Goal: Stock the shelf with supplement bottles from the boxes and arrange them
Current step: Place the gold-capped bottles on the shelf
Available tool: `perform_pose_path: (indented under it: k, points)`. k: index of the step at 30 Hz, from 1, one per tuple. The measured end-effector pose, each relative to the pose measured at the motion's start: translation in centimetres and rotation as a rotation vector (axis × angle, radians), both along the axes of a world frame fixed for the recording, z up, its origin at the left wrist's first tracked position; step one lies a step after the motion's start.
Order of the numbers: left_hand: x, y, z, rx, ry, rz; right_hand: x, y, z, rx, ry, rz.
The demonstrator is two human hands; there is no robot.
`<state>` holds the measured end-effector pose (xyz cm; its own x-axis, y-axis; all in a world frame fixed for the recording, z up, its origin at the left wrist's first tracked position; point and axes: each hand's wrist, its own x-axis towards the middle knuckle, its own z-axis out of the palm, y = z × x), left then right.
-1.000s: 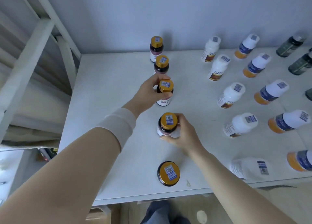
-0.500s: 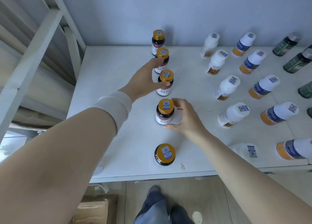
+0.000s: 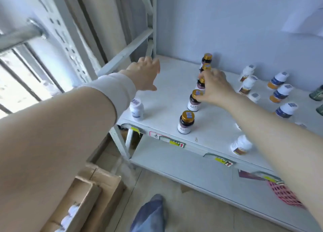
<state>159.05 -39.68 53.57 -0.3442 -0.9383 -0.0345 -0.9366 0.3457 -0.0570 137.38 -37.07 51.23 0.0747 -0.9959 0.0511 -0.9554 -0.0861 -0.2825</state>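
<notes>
Roughly mid-task: shelf [image 3: 166, 99] holds row of 5 gold-cap bottles [image 3: 186, 122], plus white-cap bottles [image 3: 281, 93] to R of fingers. Box [image 3: 104, 182] on floor shows more caps inside, so stocking not done. R hand [image 3: 215, 88]: fingertips [image 3: 202, 96] curled, pinching cap of 4th bottle [image 3: 194, 101] from back. L hand [image 3: 145, 72]: fingers loose, spread, gripping nothing, blurred, out over shelf's back-L area. Lone white bottle [image 3: 137, 109] sits nearer than those fingers.
</notes>
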Motion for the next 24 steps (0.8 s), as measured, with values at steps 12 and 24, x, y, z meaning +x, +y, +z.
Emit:
perform_pose_path:
  k: [12,24]
  points:
    - [21.9,18.8,-5.3,0.194,0.088,0.546,26.0,9.0,-3.4,0.121,0.191,0.451]
    - [39.6,35.7,-24.1,0.609,0.340,1.086,47.6,19.0,-21.8,0.483,0.342,0.788]
